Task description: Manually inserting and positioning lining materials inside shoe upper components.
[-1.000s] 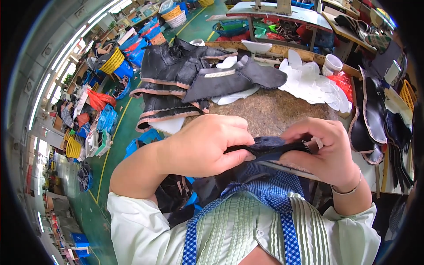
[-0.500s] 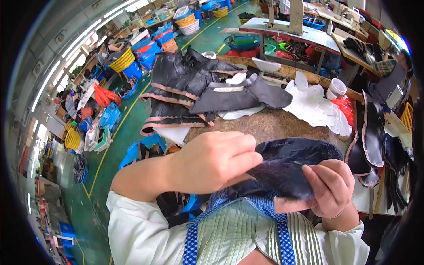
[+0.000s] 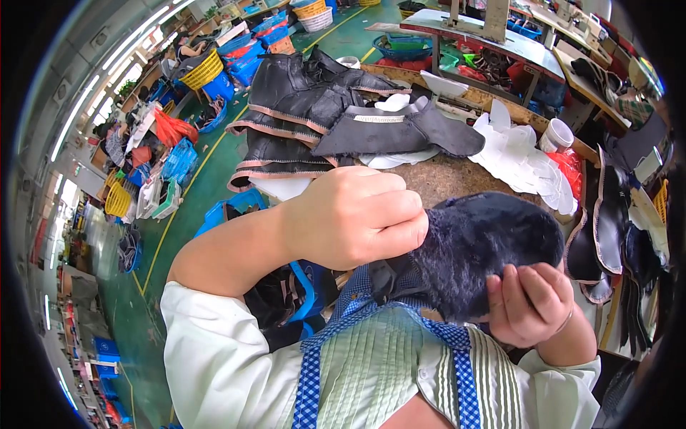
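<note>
A dark, furry-lined shoe upper [image 3: 493, 247] is held up in front of my chest, its fuzzy side toward me. My left hand [image 3: 361, 218] grips its left end in a closed fist, thumb over the bent fingers. At the lower right edge, the fingertips of my right hand [image 3: 529, 304] press on the fuzzy face, and the thumb is hidden behind. Beyond my hands, black boot uppers [image 3: 286, 107] with pale edges lie piled on the brown worktable [image 3: 436, 175]. A flat black upper piece [image 3: 386, 136] lies against that pile.
White shaped sheets [image 3: 514, 154] and a white cup [image 3: 555, 134] sit at the table's far right. More black uppers [image 3: 604, 214] hang at the right edge. A blue basket [image 3: 304, 286] stands below my left forearm. Sewing tables [image 3: 486, 39] stand beyond.
The furry piece has been opened out and turned, so more of its fuzzy face shows. My left fist has risen slightly, and my right fingers now lie over its lower edge.
</note>
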Motion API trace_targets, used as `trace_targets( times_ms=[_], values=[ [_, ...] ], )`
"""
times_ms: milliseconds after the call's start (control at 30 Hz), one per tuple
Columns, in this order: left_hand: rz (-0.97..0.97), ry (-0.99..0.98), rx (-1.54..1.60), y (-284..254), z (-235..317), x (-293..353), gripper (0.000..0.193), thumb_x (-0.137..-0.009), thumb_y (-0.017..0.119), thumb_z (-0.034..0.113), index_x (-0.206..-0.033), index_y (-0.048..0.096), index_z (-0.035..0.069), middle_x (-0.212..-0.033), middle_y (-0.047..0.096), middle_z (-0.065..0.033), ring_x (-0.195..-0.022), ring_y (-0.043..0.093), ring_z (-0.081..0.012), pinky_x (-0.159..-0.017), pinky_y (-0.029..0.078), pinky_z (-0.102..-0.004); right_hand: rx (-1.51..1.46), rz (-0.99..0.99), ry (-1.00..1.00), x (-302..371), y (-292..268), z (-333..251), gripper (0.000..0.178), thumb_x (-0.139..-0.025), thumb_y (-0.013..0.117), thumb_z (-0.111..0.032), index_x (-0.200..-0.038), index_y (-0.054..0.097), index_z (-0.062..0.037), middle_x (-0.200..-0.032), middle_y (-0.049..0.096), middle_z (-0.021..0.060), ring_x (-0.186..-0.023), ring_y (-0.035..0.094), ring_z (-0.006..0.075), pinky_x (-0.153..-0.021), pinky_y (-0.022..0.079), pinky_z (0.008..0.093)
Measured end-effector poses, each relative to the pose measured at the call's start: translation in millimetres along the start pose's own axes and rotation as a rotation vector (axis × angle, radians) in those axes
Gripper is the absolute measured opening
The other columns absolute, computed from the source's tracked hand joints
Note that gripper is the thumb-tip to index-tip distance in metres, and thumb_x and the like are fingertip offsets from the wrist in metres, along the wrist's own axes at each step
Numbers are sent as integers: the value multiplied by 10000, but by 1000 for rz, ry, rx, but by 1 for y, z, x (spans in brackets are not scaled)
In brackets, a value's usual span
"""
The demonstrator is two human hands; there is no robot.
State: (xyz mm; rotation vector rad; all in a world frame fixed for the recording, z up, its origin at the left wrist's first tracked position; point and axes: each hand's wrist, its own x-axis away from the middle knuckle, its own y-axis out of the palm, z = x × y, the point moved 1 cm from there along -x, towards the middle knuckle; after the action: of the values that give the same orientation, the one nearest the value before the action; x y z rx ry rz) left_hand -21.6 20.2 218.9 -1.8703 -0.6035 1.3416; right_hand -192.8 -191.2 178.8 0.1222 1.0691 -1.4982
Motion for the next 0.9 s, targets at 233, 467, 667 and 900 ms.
trace_targets(
  times_ms=[233, 467, 667, 900],
  values=[
    [-32, 22, -72, -3, 2, -2, 128, -671, 673, 55, -775, 610, 16, -654, 443, -19, -522, 476, -167, -408, 322, -285, 13, 63, 74, 7, 10, 1, 152, -701, 744, -115, -777, 613, -108, -832, 592, 22, -777, 562, 175, -617, 471, 278],
    [-97, -12, -108, -3, 4, -3, 168, -653, 655, 106, -792, 612, 22, -689, 494, -23, -557, 498, -171, -423, 345, -287, -677, 4, 585, -19, 7, 17, 552, -599, 813, -403, -928, 651, 11, -911, 613, 125, -781, 609, 295, -693, 509, 372],
    [-230, -147, -8, 6, 11, -10, 250, -676, 696, 189, -860, 628, 33, -695, 486, -31, -570, 530, -190, -470, 401, -318, -690, -20, 650, -22, 8, 14, 383, -592, 677, -54, -968, 670, 17, -906, 632, 134, -780, 618, 294, -682, 516, 359],
    [-183, -471, 442, 20, 27, -18, 205, -744, 685, 94, -932, 617, 46, -839, 553, -93, -722, 603, -302, -595, 488, -387, -460, 122, 509, -25, 0, 15, 267, -644, 696, -178, -839, 685, 4, -749, 625, 71, -622, 588, 216, -555, 475, 321]
  ],
)
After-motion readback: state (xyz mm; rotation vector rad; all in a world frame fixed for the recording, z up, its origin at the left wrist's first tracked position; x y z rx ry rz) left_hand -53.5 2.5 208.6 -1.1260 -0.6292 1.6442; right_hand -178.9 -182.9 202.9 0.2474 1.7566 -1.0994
